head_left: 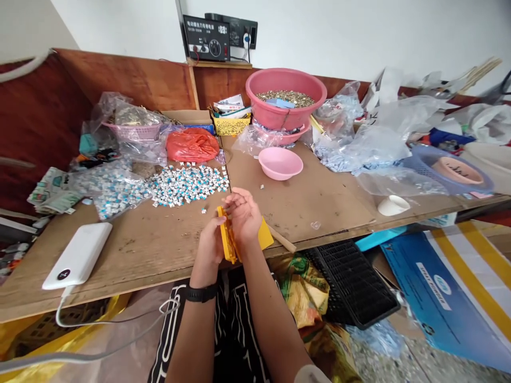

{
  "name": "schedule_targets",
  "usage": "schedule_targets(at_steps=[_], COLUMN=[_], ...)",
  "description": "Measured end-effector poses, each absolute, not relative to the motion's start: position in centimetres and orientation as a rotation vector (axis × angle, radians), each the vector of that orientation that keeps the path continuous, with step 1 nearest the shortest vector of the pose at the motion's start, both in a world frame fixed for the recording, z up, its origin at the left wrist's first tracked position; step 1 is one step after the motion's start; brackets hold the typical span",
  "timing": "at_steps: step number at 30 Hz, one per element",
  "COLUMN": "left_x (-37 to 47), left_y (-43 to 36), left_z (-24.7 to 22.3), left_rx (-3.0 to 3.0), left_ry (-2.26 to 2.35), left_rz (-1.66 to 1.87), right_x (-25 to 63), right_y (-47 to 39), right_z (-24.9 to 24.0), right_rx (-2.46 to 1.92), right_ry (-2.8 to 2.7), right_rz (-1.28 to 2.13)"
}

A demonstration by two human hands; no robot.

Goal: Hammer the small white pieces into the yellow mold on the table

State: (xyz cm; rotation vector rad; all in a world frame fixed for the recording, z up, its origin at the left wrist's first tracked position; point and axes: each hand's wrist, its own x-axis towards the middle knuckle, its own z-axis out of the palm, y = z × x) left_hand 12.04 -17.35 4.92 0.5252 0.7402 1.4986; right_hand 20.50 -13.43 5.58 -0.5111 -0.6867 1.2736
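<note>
My left hand is closed round a narrow yellow plastic part, held upright above the table's front edge, thumb on top. Right beside it is my right hand, its palm turned toward the part and its fingers apart and slightly bent. Nothing shows between those fingers. Behind my right wrist a flat yellow piece sticks out, and next to it lies a wooden stick. Further back on the left is a spread pile of small white-and-blue pieces, with one loose piece nearer to me.
A pink bowl stands mid-table, before a large pink basin of small metallic parts. At left lie a white power bank with a cable and a red bag. Plastic bags cover the right side. A black tray is below.
</note>
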Motion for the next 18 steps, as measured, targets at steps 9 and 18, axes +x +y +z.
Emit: schedule_targets(at_steps=[9,18], left_x=[9.7,9.4], left_y=[-20.7,-19.8], left_z=[9.0,7.9], left_rx=[0.49,0.49], left_ry=[0.762,0.678], left_rz=[1.704,1.769], right_x=[18.7,21.2], right_y=[-15.4,-16.3], right_z=[8.3,4.7], right_rx=[-0.866,-1.439], right_ry=[-0.694,-1.506], right_rz=[0.699,1.087])
